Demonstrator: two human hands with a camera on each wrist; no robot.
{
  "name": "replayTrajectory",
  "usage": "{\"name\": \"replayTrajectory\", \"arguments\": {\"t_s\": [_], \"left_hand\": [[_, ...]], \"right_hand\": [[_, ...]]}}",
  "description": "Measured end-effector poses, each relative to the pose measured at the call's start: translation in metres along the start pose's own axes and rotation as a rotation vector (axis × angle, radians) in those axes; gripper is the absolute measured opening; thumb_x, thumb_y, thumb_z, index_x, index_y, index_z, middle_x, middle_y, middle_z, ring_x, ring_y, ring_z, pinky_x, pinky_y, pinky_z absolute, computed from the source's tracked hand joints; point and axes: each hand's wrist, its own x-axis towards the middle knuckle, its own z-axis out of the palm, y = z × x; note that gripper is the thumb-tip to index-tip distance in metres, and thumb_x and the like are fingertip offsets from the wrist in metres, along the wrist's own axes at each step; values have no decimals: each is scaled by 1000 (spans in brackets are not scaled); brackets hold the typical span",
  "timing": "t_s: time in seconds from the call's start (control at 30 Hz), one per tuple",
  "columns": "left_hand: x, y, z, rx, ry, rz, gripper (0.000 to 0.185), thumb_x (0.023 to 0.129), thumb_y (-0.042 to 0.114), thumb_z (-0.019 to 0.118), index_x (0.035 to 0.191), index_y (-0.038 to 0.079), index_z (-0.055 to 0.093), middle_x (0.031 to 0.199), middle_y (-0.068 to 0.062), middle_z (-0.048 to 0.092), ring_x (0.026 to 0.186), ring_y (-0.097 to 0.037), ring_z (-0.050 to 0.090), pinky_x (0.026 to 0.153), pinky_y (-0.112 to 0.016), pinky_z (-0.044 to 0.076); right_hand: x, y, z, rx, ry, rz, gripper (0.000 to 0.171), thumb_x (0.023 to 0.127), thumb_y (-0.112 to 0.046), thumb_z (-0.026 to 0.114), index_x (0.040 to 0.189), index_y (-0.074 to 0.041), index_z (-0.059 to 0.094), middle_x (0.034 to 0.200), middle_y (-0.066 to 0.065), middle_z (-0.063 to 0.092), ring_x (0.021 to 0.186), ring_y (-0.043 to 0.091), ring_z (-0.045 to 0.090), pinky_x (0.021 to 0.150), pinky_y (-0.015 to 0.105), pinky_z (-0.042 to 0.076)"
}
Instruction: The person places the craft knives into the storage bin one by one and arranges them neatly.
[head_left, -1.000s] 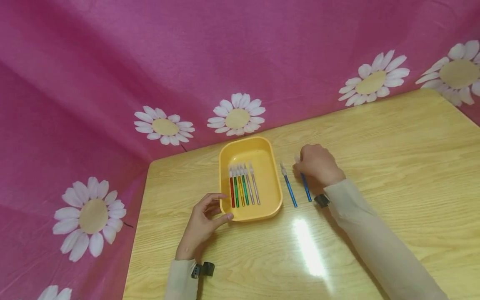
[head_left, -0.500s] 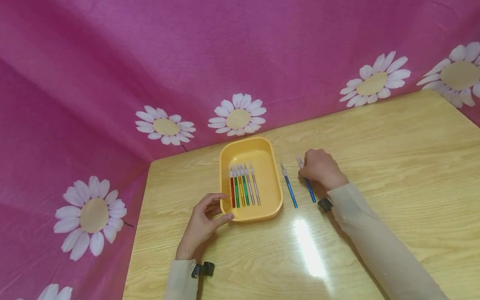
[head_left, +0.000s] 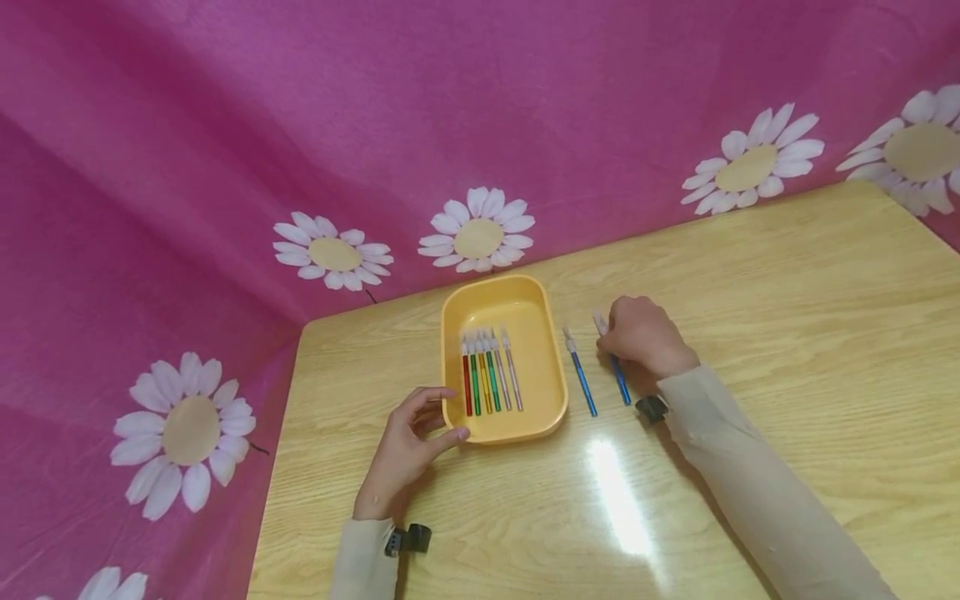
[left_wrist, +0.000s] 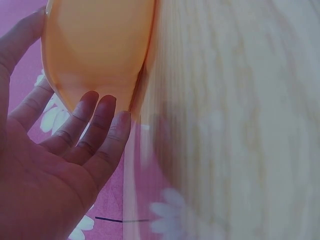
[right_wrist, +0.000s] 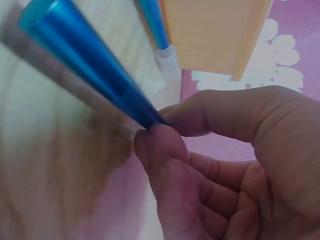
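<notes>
My right hand (head_left: 647,335) pinches a blue craft knife (head_left: 620,383) near its capped blade end, between thumb and fingers. In the right wrist view, the handle of that craft knife (right_wrist: 90,62) slants up toward the camera, over the table. A second blue craft knife (head_left: 582,383) lies on the table between this hand and the yellow tray (head_left: 543,367). Thumb and fingers of my left hand (head_left: 405,442) hold the tray's near left corner. From the left wrist, its fingertips (left_wrist: 120,120) show against the tray's outer wall. Inside lie several craft knives (head_left: 483,383), with red, green, gold and pinkish handles, side by side.
The wooden table (head_left: 787,333) reaches far to the right, with a bright light reflection in front of the tray. A pink cloth (head_left: 585,108) with white daisies hangs behind and to the left, close to the tray's far end.
My right hand has shifted slightly right and toward me, and the blue craft knife at its fingers has shifted right with it. The left hand stays at the tray's corner.
</notes>
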Motion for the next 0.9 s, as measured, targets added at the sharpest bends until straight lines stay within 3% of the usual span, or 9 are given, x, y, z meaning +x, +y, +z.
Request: {"name": "replayTrajectory", "arguments": {"t_s": [0.33,0.67,0.9], "left_hand": [[0,1,0,3,-5,8,53,85,13,87,133,13,66,137,-5,64,123,-27,63,111,-48,54],[0,2,-1,11,1,-10,52,85,14,88,132,16,67,136,-4,65,124,-27,62,112,-48,53],[0,3,0,9,3,-7,51,84,14,88,131,18,68,135,-3,65,123,-26,62,112,-48,53]], "right_hand": [[5,-20,-8,0,53,-41,32,79,-17,63,52,-16,46,55,-3,40,58,18,44,50,28,35],[13,-76,-24,46,126,-84,33,73,-11,60,46,-17,42,45,-7,37,48,13,40,45,25,28],[29,-117,-4,56,86,-67,24,79,-11,65,58,-12,55,55,-1,55,49,15,54,44,24,39]]}}
